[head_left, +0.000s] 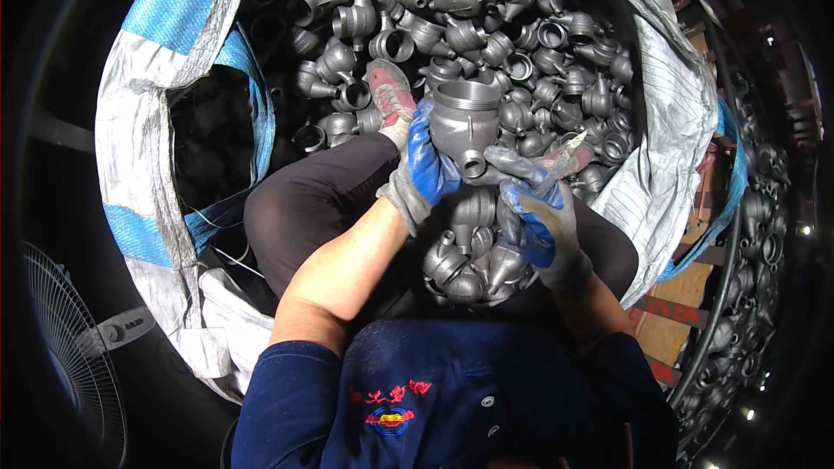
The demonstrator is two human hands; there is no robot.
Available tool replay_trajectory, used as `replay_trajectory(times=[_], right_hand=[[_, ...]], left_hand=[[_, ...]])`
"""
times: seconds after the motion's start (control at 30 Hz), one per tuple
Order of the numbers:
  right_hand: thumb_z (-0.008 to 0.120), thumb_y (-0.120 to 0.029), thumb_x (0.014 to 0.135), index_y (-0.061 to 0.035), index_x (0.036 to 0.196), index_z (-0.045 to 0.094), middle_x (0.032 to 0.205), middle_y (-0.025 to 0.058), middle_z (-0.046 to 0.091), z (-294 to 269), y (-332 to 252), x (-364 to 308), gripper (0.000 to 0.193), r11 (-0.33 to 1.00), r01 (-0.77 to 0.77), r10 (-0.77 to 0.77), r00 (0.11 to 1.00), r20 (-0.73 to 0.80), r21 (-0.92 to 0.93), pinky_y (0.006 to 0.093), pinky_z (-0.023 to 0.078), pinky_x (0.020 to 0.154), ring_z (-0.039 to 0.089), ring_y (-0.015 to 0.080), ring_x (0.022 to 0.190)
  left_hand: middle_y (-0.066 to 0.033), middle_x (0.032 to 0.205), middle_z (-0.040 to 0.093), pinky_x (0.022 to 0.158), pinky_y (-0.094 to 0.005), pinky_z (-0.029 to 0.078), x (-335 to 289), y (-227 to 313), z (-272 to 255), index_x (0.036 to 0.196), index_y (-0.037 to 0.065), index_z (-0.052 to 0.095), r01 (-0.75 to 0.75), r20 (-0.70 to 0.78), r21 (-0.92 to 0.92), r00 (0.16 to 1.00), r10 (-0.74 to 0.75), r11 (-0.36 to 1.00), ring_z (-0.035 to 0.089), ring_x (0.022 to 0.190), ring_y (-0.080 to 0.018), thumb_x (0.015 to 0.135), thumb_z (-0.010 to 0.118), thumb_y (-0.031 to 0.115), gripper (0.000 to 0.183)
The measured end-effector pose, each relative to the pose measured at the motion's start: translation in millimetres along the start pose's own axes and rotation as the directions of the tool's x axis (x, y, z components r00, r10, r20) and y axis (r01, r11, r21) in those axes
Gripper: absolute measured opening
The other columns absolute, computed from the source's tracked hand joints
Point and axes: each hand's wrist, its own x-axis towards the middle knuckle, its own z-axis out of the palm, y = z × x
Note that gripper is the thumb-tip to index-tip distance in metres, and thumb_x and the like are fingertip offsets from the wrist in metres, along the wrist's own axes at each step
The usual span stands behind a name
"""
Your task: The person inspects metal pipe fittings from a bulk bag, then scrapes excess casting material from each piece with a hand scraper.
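Note:
My left hand (430,156), in a blue-coated grey glove, is closed around the left side of a dark grey fitting (466,126). This fitting has a wide threaded mouth facing up and a small round spout on the side toward me. In my right hand (543,217), gloved the same way, is a knife (565,161) with a pale, pointed blade tilted up and away to the right. Its handle is mostly hidden by the fingers. My right fingertips reach the fitting near its spout. Below the hands, several similar fittings (473,274) lie close to my body.
A large white woven bag (139,148) with blue straps (261,113) surrounds me. Beyond my hands lies a heap of grey fittings (469,35), with my pink shoe (391,91) among them. A fan (78,365) stands at left; more fittings (747,295) lie outside at right.

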Motion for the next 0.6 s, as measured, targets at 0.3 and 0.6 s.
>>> replay_trajectory(times=[0.3,0.6], right_hand=[[0.052,-0.010,0.093,0.0051,0.123,0.056,0.117,0.0115,0.063,-18.2,10.1,0.2,0.034,0.999,-0.042,0.041,0.999,-0.020,-0.025,0.0228,0.049,0.082,0.061,0.0107,0.097],[0.056,-0.008,0.092,0.0065,0.122,0.056,0.117,0.0125,0.060,-30.0,23.8,2.9,0.034,0.992,-0.107,0.111,0.993,0.049,-0.072,0.0257,0.049,0.084,0.060,0.0137,0.099]], left_hand=[[-0.0174,0.130,0.057,0.105,-0.0483,0.043,3.3,12.4,6.2,0.132,0.003,0.050,-0.184,0.011,0.031,0.983,0.184,0.982,0.055,0.119,-0.0318,0.097,0.048,0.045,0.055],[-0.0148,0.127,0.058,0.102,-0.0475,0.047,-0.2,13.4,6.4,0.129,0.005,0.052,-0.177,0.057,0.057,0.983,0.174,0.982,0.058,0.116,-0.0298,0.098,0.046,0.044,0.050]])
